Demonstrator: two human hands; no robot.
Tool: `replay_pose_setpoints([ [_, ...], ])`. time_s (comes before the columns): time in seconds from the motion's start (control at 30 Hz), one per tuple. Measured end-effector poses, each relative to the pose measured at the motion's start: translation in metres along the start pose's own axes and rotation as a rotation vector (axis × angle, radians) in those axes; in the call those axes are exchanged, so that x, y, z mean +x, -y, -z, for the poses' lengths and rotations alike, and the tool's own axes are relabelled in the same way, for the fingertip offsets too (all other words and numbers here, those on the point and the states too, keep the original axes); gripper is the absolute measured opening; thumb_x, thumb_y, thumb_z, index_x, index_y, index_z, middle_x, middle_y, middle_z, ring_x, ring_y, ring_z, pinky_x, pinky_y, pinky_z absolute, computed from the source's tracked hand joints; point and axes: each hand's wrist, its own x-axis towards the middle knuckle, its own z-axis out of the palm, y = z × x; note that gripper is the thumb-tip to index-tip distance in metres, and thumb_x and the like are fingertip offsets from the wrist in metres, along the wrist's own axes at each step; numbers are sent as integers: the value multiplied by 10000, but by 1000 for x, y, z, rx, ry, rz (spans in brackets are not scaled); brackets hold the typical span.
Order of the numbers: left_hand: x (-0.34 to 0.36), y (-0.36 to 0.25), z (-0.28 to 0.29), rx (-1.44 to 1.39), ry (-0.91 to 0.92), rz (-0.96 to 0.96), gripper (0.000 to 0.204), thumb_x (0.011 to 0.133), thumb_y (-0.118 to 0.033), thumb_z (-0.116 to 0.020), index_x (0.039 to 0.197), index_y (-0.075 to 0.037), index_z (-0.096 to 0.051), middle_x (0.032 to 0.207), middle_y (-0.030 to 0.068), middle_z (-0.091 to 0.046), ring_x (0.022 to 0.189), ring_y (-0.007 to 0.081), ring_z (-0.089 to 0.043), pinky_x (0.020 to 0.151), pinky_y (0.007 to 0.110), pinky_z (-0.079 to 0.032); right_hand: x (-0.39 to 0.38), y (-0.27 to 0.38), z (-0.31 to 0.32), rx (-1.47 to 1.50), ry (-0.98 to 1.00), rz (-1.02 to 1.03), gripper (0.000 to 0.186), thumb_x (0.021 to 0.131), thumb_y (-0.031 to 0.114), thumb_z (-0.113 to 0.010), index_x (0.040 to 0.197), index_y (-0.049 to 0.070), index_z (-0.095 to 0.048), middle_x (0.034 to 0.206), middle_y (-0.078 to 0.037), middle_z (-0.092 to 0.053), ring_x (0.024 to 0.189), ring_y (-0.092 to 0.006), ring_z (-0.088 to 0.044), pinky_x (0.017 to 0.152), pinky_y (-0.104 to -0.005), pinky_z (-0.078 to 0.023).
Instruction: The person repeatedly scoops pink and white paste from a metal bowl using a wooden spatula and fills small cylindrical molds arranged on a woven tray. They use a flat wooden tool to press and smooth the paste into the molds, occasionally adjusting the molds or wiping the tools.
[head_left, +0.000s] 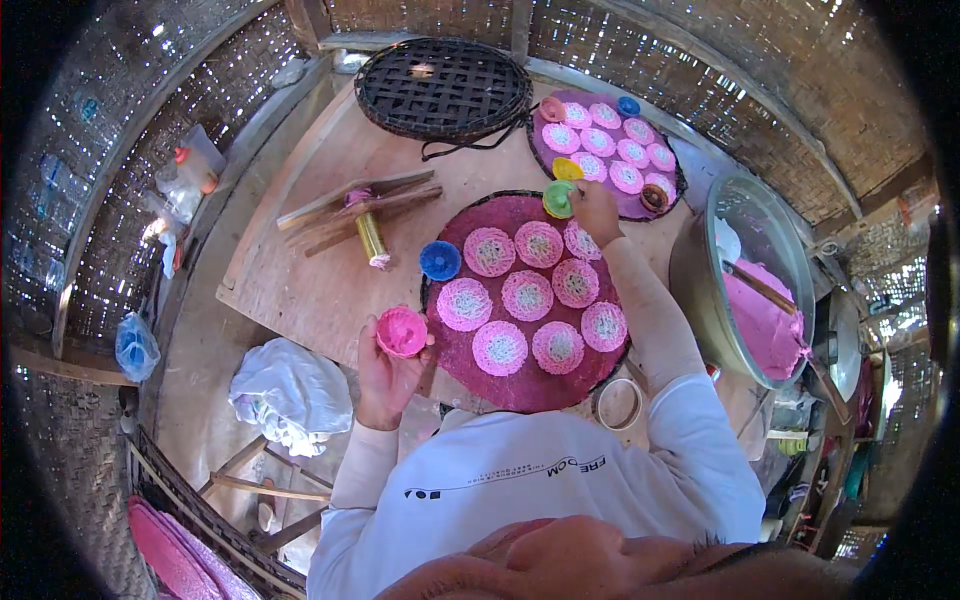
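My left hand (388, 385) holds a pink fluted cup (402, 331) at the near left edge of a round maroon tray (455, 368). On the far side of that tray, my right hand (597, 212) has its fingers closed at the rim of a green cup (557, 199). Several round pink lacy discs with white centres (499, 348) lie on the tray. A blue fluted cup (440, 261) stands at its left edge. Just beyond my right hand is a yellow cup (567, 169), at the edge of a second tray.
The second tray (655, 207) carries more pink discs. At right stands a big tub (722, 310) of pink dough (758, 325) with a wooden stick. A wooden press with a brass tube (372, 240) lies at left; a black woven tray (445, 90) sits behind. A ring (619, 404) lies near my right arm.
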Motion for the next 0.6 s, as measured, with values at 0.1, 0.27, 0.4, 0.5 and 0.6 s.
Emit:
replay_pose_setpoints([
  [0.1, 1, 4, -7, 50, 70, 56, 428, 917, -411, -403, 1107, -48, -527, 1002, 154, -611, 823, 282, -614, 698, 356, -494, -5, -18, -10, 100, -70, 72, 230, 799, 161, -569, 970, 25, -643, 783, -185, -642, 702, -284, -636, 634, -353, -482],
  [0.27, -3, 4, -5, 76, 89, 38, 449, 909, -418, -418, 1132, -39, -510, 1031, 166, -598, 837, 289, -606, 737, 365, -500, -30, -29, 22, 518, -127, 2, 237, 826, 177, -568, 992, 22, -633, 757, -159, -646, 689, -219, -630, 639, -347, -470],
  [0.4, -3, 4, -5, 74, 106, 44, 459, 904, -422, -424, 1139, -38, -506, 1051, 164, -589, 876, 291, -592, 766, 377, -497, -91, -64, 74, 275, 97, -130, 238, 844, 181, -551, 944, -23, -623, 744, -158, -638, 674, -169, -613, 625, -338, -465],
  [0.5, 2, 17, -9, 96, 139, 130, 455, 893, -438, -440, 1122, -55, -524, 1052, 153, -589, 888, 288, -579, 769, 382, -481, -126, -83, 64, 328, 173, -245, 226, 849, 183, -548, 925, -13, -629, 796, -157, -638, 671, -200, -611, 630, -345, -465],
  [0.6, 3, 37, -21, 154, 87, 206, 446, 890, -434, -448, 1129, -65, -525, 1057, 151, -588, 905, 280, -575, 773, 382, -477, -140, -49, 76, 13, -85, -170, 204, 845, 183, -566, 939, 16, -634, 874, -144, -632, 699, -228, -609, 651, -345, -468],
])
